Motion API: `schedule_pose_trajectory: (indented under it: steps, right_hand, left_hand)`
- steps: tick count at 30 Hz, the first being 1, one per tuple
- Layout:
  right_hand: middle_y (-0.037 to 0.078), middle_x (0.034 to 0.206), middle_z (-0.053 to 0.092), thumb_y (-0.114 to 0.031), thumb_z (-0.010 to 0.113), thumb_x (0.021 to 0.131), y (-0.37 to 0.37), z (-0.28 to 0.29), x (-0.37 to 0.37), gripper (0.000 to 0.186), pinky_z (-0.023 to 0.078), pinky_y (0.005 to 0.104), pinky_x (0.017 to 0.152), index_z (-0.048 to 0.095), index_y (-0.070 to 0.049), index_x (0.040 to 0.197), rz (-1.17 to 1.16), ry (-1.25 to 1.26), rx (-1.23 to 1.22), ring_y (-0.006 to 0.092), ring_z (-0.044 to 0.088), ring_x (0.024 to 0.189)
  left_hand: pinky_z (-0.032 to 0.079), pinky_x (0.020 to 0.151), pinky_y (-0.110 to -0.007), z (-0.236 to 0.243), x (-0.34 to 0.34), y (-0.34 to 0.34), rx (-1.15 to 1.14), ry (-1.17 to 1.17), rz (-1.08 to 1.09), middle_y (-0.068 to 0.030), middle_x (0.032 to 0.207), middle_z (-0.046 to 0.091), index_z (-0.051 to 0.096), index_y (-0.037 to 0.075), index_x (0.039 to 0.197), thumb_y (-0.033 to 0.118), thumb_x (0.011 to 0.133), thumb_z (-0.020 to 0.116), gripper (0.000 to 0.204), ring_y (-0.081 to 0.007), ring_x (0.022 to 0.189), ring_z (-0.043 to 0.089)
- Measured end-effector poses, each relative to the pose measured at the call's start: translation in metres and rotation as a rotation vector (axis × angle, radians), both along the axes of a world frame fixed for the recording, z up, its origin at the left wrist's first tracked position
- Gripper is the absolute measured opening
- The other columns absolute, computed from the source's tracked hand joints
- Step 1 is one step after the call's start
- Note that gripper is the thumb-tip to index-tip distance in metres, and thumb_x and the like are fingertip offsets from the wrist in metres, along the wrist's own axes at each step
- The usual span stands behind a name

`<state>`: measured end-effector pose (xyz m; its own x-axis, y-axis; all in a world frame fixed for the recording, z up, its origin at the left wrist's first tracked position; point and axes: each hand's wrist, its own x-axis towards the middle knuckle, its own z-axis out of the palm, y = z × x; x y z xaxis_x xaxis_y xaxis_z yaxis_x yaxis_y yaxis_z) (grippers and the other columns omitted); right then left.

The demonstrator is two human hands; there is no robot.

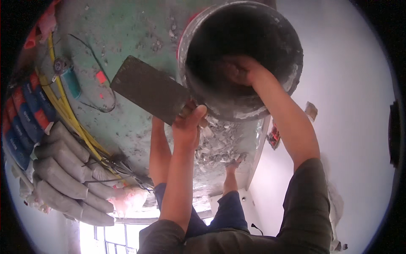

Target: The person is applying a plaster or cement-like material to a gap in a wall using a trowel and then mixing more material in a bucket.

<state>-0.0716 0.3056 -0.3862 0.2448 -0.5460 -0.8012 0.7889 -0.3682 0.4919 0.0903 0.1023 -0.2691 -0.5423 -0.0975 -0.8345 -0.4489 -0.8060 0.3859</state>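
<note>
My left hand (187, 120) is closed round the handle of a plastering trowel (146, 88). Its flat, dark, rectangular blade points up and to the left, one corner close to the bucket's rim. A large round bucket (249, 113), grey-crusted along the rim and dark inside, stands to the right of the blade. My right hand (242, 70) reaches down into this bucket with its fingers curled. Shadow hides whatever those fingers hold, and the bucket's contents are too dark to make out.
Broken rubble (218, 142) lies on the green floor below the bucket. At left are stacked grey bags (63, 163), blue-and-red bags (27, 110), yellow hoses (63, 101) and a teal corded power tool (71, 82). A white wall (347, 106) rises at right.
</note>
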Motion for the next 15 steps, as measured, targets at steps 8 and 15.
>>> schedule_pose_trajectory:
  steps: [8, 15]
  right_hand:
    - [0.02, 0.093, 0.069, -0.022, 0.052, 0.091, 0.004, 0.096, -0.019, 0.027, 0.057, 0.0412, 0.071, 0.068, -0.004, 0.104, 2.542, 1.395, 0.53, 0.0302, 0.07, 0.084]
    - [0.02, 0.112, 0.065, -0.017, 0.054, 0.088, 0.0, 0.0, 0.017, 0.03, 0.054, 0.0458, 0.085, 0.065, -0.008, 0.114, 2.421, 1.261, 0.472, 0.0364, 0.064, 0.101]
  left_hand:
    - [0.037, 0.048, -0.02, 0.0, 0.0, 0.002, -0.038, -0.02, -0.003, 0.0007, 0.08, 0.056, 0.058, 0.008, 0.094, -0.005, 0.076, 0.071, 0.026, -0.0086, 0.063, 0.052]
    - [0.041, 0.049, -0.023, 0.004, -0.007, 0.006, -0.07, 0.014, -0.031, -0.0009, 0.08, 0.059, 0.059, 0.007, 0.094, -0.002, 0.076, 0.072, 0.024, -0.0107, 0.062, 0.055]
